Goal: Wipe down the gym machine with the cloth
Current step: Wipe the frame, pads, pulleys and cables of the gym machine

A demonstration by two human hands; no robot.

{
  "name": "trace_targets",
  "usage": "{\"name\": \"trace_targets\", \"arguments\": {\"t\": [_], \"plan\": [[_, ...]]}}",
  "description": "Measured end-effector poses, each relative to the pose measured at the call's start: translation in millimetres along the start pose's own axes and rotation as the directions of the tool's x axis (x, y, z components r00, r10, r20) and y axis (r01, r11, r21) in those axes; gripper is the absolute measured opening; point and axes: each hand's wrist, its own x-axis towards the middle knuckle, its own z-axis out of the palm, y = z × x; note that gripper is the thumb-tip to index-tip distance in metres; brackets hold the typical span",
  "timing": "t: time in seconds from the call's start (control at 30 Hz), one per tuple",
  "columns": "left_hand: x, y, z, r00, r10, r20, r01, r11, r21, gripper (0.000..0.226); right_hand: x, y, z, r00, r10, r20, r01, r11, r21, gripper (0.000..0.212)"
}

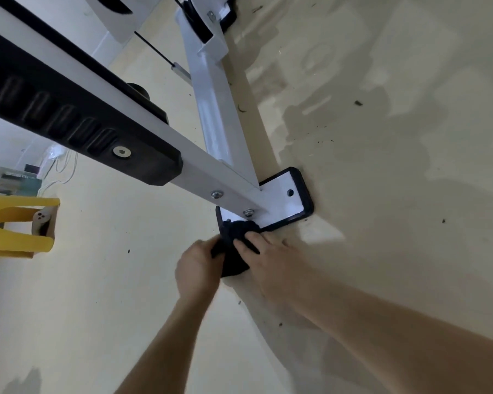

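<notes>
Cloth [234, 251] sits bunched on the near corner of the foot plate [285, 194], where the machine [211, 177] meets the floor, so I judge I'm scrubbing grime out of that corner. My left hand [198, 268] curls its fingers round the cloth's edge to keep it gathered. My right hand [271, 260] lays fairly straight fingers on top, pressing it down.
</notes>
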Motion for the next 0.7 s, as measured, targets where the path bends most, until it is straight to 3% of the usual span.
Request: {"name": "trace_targets", "arguments": {"t": [0.1,0.17,0.27,0.37,0.57,0.63,0.7], "plan": [[33.8,5.6,-14.7,0.975,-0.2,-0.094,0.137,0.88,-0.454,0.027,12.7,-2.6,4.5,1.0,-0.008,-0.021,0.008,1.0,0.011,0.078],[49.1,27.1,-9.6,0.967,-0.248,-0.058,0.167,0.79,-0.59,0.031,15.7,-3.5,5.9,0.999,0.042,-0.009,-0.042,0.999,0.009,0.084],[40.3,39.7,15.2,0.995,-0.093,-0.032,0.067,0.875,-0.48,0.042,11.7,-1.7,8.2,0.997,0.069,0.046,-0.066,0.996,-0.061,0.08],[17.2,33.6,31.3,0.996,-0.01,-0.091,-0.025,0.926,-0.378,0.056,3.2,8.5,0.6,1.0,0.013,-0.005,-0.014,0.996,-0.086,0.055],[-30.6,62.5,37.5,0.996,-0.048,-0.08,0.021,0.953,-0.302,0.041,-20.6,34.6,-14.9,0.999,-0.04,-0.036,0.03,0.972,-0.233,0.055],[-45.8,88.6,42.4,1.0,0.021,-0.017,-0.025,0.973,-0.229,0.048,-28.8,48.0,-27.5,0.996,-0.015,-0.09,-0.009,0.966,-0.258,0.058],[-63.6,115.0,48.4,0.985,0.167,0.05,-0.164,0.984,-0.064,0.058,-36.2,63.3,-38.7,0.991,0.015,-0.133,-0.049,0.965,-0.258,0.062]]}}
